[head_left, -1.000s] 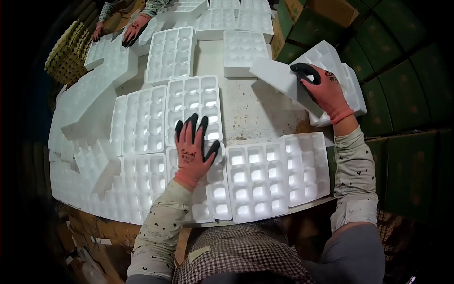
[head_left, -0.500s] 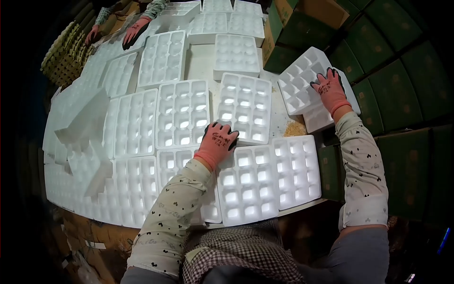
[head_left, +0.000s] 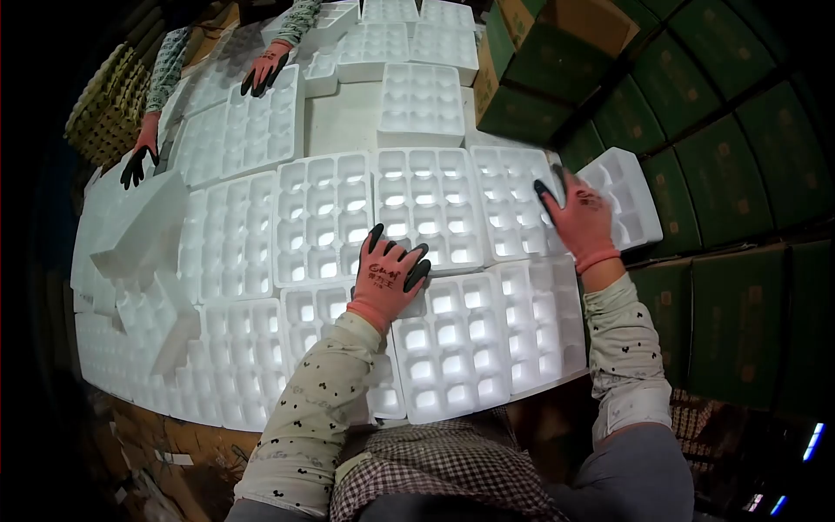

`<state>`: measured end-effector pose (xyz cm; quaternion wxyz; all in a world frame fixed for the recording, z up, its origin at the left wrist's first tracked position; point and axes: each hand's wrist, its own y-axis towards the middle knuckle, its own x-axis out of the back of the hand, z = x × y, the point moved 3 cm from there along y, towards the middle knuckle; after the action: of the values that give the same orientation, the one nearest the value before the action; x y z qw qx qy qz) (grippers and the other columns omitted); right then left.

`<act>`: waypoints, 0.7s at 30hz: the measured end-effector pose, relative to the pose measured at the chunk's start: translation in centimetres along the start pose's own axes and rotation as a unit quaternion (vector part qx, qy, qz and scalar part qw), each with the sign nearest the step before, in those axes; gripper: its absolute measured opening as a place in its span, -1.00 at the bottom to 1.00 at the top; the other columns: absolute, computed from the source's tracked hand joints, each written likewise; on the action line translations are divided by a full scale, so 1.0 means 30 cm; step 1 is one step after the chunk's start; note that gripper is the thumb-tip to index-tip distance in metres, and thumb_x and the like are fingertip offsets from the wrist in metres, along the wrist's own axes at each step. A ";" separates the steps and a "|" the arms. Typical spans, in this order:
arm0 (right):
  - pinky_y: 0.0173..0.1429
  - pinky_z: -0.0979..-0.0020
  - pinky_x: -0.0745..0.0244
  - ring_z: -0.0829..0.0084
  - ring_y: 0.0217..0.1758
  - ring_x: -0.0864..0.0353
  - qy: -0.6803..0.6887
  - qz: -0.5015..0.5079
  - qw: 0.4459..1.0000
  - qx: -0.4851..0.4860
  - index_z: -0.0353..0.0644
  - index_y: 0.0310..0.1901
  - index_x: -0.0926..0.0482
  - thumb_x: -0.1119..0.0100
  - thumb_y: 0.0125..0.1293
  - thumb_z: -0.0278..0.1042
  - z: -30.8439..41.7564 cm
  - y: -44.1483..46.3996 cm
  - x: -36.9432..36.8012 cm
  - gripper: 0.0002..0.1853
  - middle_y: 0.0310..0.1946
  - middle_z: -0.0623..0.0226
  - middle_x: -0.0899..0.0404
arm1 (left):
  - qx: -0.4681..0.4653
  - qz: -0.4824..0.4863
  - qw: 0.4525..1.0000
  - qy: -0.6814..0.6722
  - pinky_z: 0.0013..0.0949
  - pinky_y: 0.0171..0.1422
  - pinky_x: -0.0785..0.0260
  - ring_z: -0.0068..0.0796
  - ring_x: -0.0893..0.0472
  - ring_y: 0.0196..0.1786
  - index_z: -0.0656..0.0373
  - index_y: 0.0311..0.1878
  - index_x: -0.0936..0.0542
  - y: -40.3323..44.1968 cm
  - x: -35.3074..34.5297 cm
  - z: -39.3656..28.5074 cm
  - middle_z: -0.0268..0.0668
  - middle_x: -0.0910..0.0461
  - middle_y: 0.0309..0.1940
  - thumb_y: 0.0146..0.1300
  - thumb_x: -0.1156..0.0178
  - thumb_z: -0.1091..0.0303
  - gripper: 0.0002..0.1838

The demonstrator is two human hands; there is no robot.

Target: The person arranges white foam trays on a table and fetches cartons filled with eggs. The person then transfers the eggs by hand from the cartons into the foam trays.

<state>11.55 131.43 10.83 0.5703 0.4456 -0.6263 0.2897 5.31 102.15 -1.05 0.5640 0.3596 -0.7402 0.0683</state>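
White foam trays with square pockets lie side by side over the table. My left hand (head_left: 388,274), in a pink and black glove, rests with fingers apart on the near edge of the middle tray (head_left: 428,204) and the trays below it. My right hand (head_left: 581,213), gloved alike, is spread at the right edge of another tray (head_left: 513,187) in the same row. Just right of it a further foam tray (head_left: 622,196) sits at the table's right side. Some fingertips of the right hand are blurred.
A co-worker's gloved hands (head_left: 266,68) are over trays at the back left. Tilted foam trays (head_left: 143,226) stand at the left, near stacked egg cartons (head_left: 109,109). Green boxes (head_left: 739,313) line the right side, and an open carton (head_left: 565,65) stands at the back.
The right-hand tray has moved left and down into the row, beside the middle tray. My right hand has come down with it. The co-worker's hands have shifted, one nearer the tilted trays.
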 end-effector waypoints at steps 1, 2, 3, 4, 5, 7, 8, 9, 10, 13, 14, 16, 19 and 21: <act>0.19 0.03 -0.45 0.05 0.30 -0.45 -0.107 -0.159 0.981 -0.011 -0.03 0.28 -0.49 -0.20 0.26 0.20 -0.086 0.007 0.049 -0.35 0.28 0.05 -0.45 | -0.001 -0.005 1.000 0.003 0.08 0.59 0.06 -0.25 -0.46 0.08 -0.05 0.13 -0.60 0.002 0.009 -0.005 -0.31 -0.52 -0.17 0.20 -0.26 0.09 -0.58; 0.18 0.01 -0.45 0.04 0.31 -0.41 -0.161 -0.129 0.977 -0.062 0.04 0.30 -0.47 -0.30 0.17 0.11 -0.186 0.015 0.044 -0.33 0.32 0.05 -0.38 | -0.002 -0.011 1.000 0.008 0.08 0.59 0.06 -0.23 -0.45 0.11 -0.05 0.16 -0.59 0.002 0.017 -0.010 -0.29 -0.52 -0.13 0.21 -0.26 0.09 -0.55; 0.18 0.00 -0.46 0.02 0.32 -0.37 -0.214 -0.102 0.965 -0.113 0.11 0.32 -0.46 -0.40 0.09 0.03 -0.232 0.016 0.066 -0.28 0.36 0.06 -0.31 | -0.009 -0.018 1.000 0.007 0.10 0.58 0.06 -0.19 -0.42 0.16 -0.06 0.21 -0.56 0.001 0.026 -0.021 -0.26 -0.50 -0.06 0.19 -0.27 0.11 -0.50; 0.20 0.01 -0.45 -0.01 0.30 -0.38 -0.208 -0.036 0.971 -0.112 0.15 0.34 -0.43 -0.42 0.07 0.01 -0.249 0.010 0.063 -0.26 0.35 0.02 -0.33 | -0.018 -0.028 0.999 0.006 0.12 0.57 0.05 -0.16 -0.40 0.21 -0.07 0.26 -0.52 0.008 0.035 -0.034 -0.23 -0.48 0.01 0.17 -0.29 0.12 -0.45; 0.22 0.03 -0.45 -0.04 0.28 -0.39 -0.202 0.028 0.973 -0.111 0.20 0.36 -0.40 -0.43 0.05 -0.01 -0.267 -0.006 0.066 -0.23 0.33 -0.01 -0.34 | -0.026 -0.039 0.999 0.005 0.14 0.55 0.04 -0.13 -0.37 0.25 -0.08 0.31 -0.48 0.019 0.039 -0.049 -0.20 -0.46 0.07 0.15 -0.30 0.14 -0.39; 0.24 0.06 -0.46 -0.05 0.24 -0.42 -0.163 0.078 0.980 -0.077 0.26 0.36 -0.39 -0.44 0.02 -0.06 -0.284 0.001 0.102 -0.21 0.30 -0.02 -0.36 | -0.059 -0.003 0.998 -0.027 0.15 0.57 0.11 -0.04 -0.28 0.38 -0.08 0.37 -0.42 0.069 0.007 -0.129 -0.13 -0.37 0.29 0.19 -0.28 0.05 -0.34; 0.23 0.08 -0.47 -0.04 0.21 -0.44 -0.130 0.065 0.988 -0.045 0.27 0.34 -0.40 -0.44 0.01 -0.10 -0.294 0.016 0.118 -0.22 0.30 0.01 -0.37 | -0.077 0.002 0.996 -0.042 0.14 0.58 0.13 -0.01 -0.24 0.42 -0.07 0.38 -0.41 0.105 -0.015 -0.179 -0.10 -0.34 0.32 0.20 -0.27 0.01 -0.33; 0.22 0.10 -0.49 -0.03 0.19 -0.46 -0.095 0.055 0.994 -0.015 0.29 0.33 -0.42 -0.44 0.00 -0.14 -0.302 0.025 0.128 -0.24 0.29 0.03 -0.38 | -0.096 0.010 0.994 -0.057 0.12 0.59 0.14 0.01 -0.21 0.46 -0.06 0.39 -0.40 0.138 -0.034 -0.229 -0.07 -0.32 0.36 0.22 -0.25 -0.02 -0.32; 0.16 0.16 -0.54 0.05 0.16 -0.50 -0.124 0.060 0.990 -0.007 0.16 0.28 -0.45 -0.43 0.02 -0.22 -0.306 0.045 0.136 -0.30 0.28 0.15 -0.40 | -0.091 0.013 0.994 -0.056 0.12 0.60 0.15 0.03 -0.19 0.48 -0.06 0.40 -0.39 0.166 -0.067 -0.264 -0.04 -0.30 0.38 0.22 -0.24 -0.04 -0.31; 0.06 0.22 -0.60 0.10 0.07 -0.56 -0.204 -0.110 0.972 -0.045 0.02 0.19 -0.52 -0.38 0.08 -0.26 -0.318 0.073 0.255 -0.43 0.20 0.18 -0.44 | -0.091 0.052 0.994 -0.028 0.12 0.61 0.18 0.07 -0.17 0.49 0.01 0.33 -0.43 0.195 -0.167 -0.295 0.01 -0.28 0.38 0.22 -0.23 -0.10 -0.34; 0.06 0.22 -0.60 0.10 0.08 -0.56 -0.193 -0.145 0.968 -0.072 -0.02 0.19 -0.52 -0.37 0.12 -0.28 -0.307 0.063 0.304 -0.46 0.20 0.18 -0.44 | -0.085 0.082 0.993 -0.015 0.12 0.61 0.18 0.07 -0.17 0.49 0.03 0.30 -0.45 0.194 -0.167 -0.297 0.01 -0.28 0.38 0.22 -0.24 -0.10 -0.35; 0.09 0.19 -0.60 0.08 0.12 -0.56 -0.145 -0.216 0.962 -0.088 -0.06 0.21 -0.51 -0.32 0.21 -0.30 -0.296 0.031 0.380 -0.50 0.19 0.16 -0.43 | -0.084 0.121 0.989 -0.020 0.11 0.62 0.19 0.07 -0.18 0.49 0.08 0.20 -0.50 0.186 -0.181 -0.292 0.00 -0.30 0.37 0.19 -0.25 -0.12 -0.39; 0.11 0.18 -0.58 0.05 0.15 -0.54 0.010 -0.281 0.955 -0.091 -0.10 0.24 -0.48 -0.30 0.25 -0.29 -0.245 -0.042 0.407 -0.49 0.20 0.10 -0.41 | -0.091 0.092 0.990 -0.056 0.12 0.63 0.20 0.05 -0.20 0.48 0.06 0.22 -0.49 0.188 -0.180 -0.286 -0.03 -0.32 0.35 0.19 -0.26 -0.10 -0.38; 0.15 0.17 -0.54 0.01 0.18 -0.53 0.098 -0.251 0.959 -0.084 -0.14 0.25 -0.48 -0.28 0.27 -0.28 -0.245 -0.065 0.336 -0.49 0.21 0.02 -0.39 | -0.106 -0.001 0.987 -0.117 0.14 0.62 0.19 0.03 -0.21 0.47 0.04 0.25 -0.49 0.246 -0.095 -0.249 -0.10 -0.36 0.34 0.20 -0.26 -0.04 -0.40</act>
<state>17.11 134.68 21.69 0.7187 0.5082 -0.4576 0.1254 6.96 112.63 1.33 0.5084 0.3042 -0.8038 -0.0542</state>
